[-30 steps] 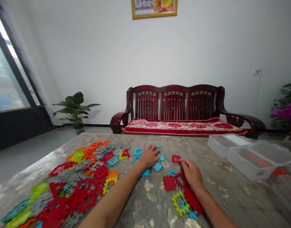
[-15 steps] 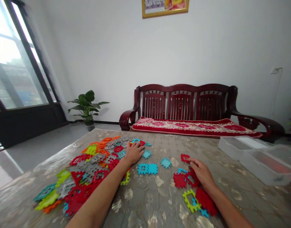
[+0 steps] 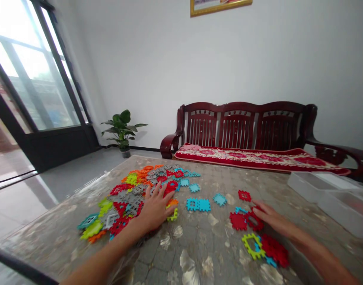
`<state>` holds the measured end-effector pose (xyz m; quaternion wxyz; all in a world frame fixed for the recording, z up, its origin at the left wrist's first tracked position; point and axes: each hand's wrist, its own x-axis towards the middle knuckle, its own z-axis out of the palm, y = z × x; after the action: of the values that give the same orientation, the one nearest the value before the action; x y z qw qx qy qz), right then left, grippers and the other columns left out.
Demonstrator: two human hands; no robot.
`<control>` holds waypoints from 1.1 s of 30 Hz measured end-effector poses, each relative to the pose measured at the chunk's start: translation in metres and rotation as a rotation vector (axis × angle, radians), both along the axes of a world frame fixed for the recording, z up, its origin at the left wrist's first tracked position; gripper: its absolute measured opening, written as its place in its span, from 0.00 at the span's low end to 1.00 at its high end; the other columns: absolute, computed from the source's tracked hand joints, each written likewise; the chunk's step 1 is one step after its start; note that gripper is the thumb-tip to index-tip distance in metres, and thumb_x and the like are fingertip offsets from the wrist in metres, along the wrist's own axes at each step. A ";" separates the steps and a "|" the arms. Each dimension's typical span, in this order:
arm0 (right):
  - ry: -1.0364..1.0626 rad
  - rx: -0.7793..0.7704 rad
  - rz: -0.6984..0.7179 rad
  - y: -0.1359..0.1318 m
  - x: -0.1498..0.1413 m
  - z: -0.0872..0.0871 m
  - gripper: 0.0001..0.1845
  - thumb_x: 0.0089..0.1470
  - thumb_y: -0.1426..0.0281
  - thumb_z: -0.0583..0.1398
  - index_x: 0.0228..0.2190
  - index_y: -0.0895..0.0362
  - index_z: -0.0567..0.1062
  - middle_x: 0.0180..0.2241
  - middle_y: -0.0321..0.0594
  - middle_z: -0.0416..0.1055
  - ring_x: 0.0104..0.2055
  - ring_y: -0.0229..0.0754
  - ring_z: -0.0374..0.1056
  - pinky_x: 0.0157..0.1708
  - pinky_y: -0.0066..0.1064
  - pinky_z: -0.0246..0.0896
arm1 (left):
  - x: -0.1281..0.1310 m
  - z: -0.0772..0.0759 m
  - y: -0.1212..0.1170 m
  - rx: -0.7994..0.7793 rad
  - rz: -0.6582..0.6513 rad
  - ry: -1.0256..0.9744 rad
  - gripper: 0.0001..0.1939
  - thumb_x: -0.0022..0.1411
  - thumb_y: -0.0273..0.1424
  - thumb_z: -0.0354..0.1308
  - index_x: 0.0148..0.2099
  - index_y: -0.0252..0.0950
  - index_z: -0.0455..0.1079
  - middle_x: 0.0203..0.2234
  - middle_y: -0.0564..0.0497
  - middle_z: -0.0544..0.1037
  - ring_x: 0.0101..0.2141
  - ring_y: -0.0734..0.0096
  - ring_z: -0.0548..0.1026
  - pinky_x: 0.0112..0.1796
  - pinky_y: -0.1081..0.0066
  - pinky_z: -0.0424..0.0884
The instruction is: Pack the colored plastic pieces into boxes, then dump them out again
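Observation:
My left hand lies with fingers spread over the right side of a big heap of flat plastic interlocking tiles in red, grey, orange, lime and blue. Its fingertips touch or hover just above red tiles; which one, I cannot tell. My right hand is slightly blurred, fingers stretched out beside a red tile with a round opening. A red window tile lies beyond its fingertips. Close by are a solid red tile, a lime frame tile and a red stack.
Between my hands lie two blue tiles side by side and a single light-blue tile. Clear plastic boxes stand at the table's right. Behind the table are a wooden bench and a potted plant.
My left hand has drawn back toward me from the far edge of the heap. My right hand has moved away from the red window tile. The camera view has turned left.

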<state>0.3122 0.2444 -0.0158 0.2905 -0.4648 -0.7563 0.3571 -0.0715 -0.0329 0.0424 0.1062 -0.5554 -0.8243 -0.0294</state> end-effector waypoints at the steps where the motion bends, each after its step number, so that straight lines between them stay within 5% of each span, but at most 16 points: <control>1: -0.087 0.041 0.027 -0.005 0.002 -0.008 0.37 0.46 0.43 0.61 0.50 0.51 0.81 0.58 0.51 0.75 0.65 0.62 0.65 0.65 0.51 0.58 | 0.001 -0.006 -0.019 0.011 0.020 0.011 0.28 0.69 0.51 0.53 0.68 0.55 0.67 0.71 0.48 0.61 0.72 0.40 0.52 0.67 0.33 0.42; 4: -0.327 0.148 0.046 -0.026 0.002 -0.029 0.43 0.50 0.40 0.56 0.59 0.51 0.74 0.67 0.49 0.64 0.72 0.62 0.53 0.70 0.56 0.47 | 0.000 -0.026 -0.065 0.029 0.088 0.027 0.32 0.64 0.51 0.58 0.69 0.58 0.64 0.71 0.47 0.61 0.71 0.37 0.53 0.66 0.31 0.43; 7: -0.470 0.285 0.038 -0.048 -0.015 -0.033 0.41 0.56 0.44 0.53 0.64 0.52 0.70 0.69 0.47 0.61 0.73 0.61 0.50 0.70 0.58 0.44 | -0.004 -0.037 -0.084 0.037 0.109 0.029 0.34 0.63 0.49 0.60 0.69 0.56 0.64 0.71 0.46 0.62 0.70 0.37 0.56 0.66 0.32 0.44; 15: -0.549 0.357 0.222 -0.090 -0.118 0.012 0.34 0.62 0.54 0.55 0.65 0.55 0.69 0.69 0.49 0.61 0.72 0.59 0.53 0.70 0.53 0.45 | -0.014 -0.025 -0.077 -0.019 0.000 -0.002 0.31 0.66 0.48 0.57 0.70 0.55 0.64 0.71 0.49 0.61 0.70 0.45 0.58 0.67 0.39 0.52; 21: -0.505 0.337 0.275 -0.115 -0.191 0.026 0.32 0.63 0.57 0.56 0.64 0.55 0.69 0.70 0.49 0.60 0.72 0.60 0.51 0.70 0.51 0.43 | -0.014 -0.026 -0.078 0.011 -0.173 0.012 0.34 0.68 0.46 0.58 0.73 0.55 0.57 0.73 0.49 0.58 0.71 0.46 0.56 0.68 0.37 0.46; 27: -0.293 0.251 0.333 -0.127 -0.250 0.028 0.32 0.58 0.56 0.62 0.60 0.56 0.73 0.66 0.52 0.65 0.70 0.63 0.54 0.69 0.53 0.45 | 0.033 -0.007 -0.072 -0.003 -0.575 -0.013 0.33 0.66 0.39 0.61 0.71 0.51 0.60 0.71 0.49 0.61 0.70 0.49 0.58 0.70 0.41 0.46; 33: -0.079 0.224 0.319 -0.096 -0.247 0.033 0.23 0.65 0.60 0.53 0.55 0.53 0.77 0.57 0.41 0.76 0.59 0.46 0.71 0.61 0.37 0.62 | 0.090 -0.002 -0.030 0.005 -0.855 -0.035 0.34 0.69 0.51 0.56 0.72 0.50 0.56 0.71 0.47 0.60 0.70 0.48 0.57 0.69 0.41 0.47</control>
<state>0.0654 0.1482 0.0176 0.2502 -0.3177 -0.8662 0.2935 0.0180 -0.0632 0.0402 0.0715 -0.8463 -0.5215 -0.0823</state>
